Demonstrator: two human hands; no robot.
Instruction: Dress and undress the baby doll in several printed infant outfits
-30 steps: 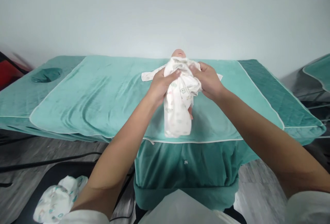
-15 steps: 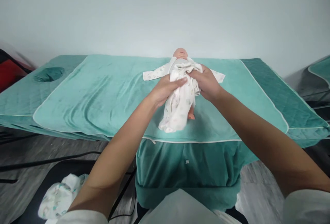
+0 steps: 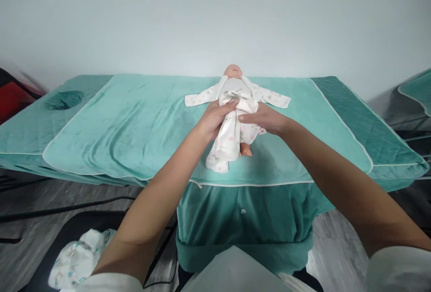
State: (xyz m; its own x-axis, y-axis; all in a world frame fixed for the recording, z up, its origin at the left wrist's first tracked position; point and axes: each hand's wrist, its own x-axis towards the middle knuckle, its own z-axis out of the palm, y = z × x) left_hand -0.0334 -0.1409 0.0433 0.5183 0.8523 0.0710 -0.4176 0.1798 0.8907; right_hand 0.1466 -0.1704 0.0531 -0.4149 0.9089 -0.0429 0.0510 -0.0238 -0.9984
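Head view: the left hand (image 3: pixel 215 116) and right hand (image 3: pixel 264 119) both grip the printed white garment (image 3: pixel 230 137), thumbs closed on cloth, over the doll (image 3: pixel 233 72) on the green bed (image 3: pixel 151 121). The garment has just fanned apart (both feet (image 3: pixel 246 150) peep out now), making its shape easier to sort, I'd judge.

Stretching out the left arm (image 3: pixel 164 189) and the right arm (image 3: pixel 336 180), slanting both inward toward the hands! Gripping with the left hand (image 3: pixel 213 116), pointing its thumb (image 3: pixel 230 105) across at the right hand (image 3: pixel 269 119). Pinching with that one too, aiming its thumb back inward, resting slightly lower than the left, and hiding most fingers beneath both hands.
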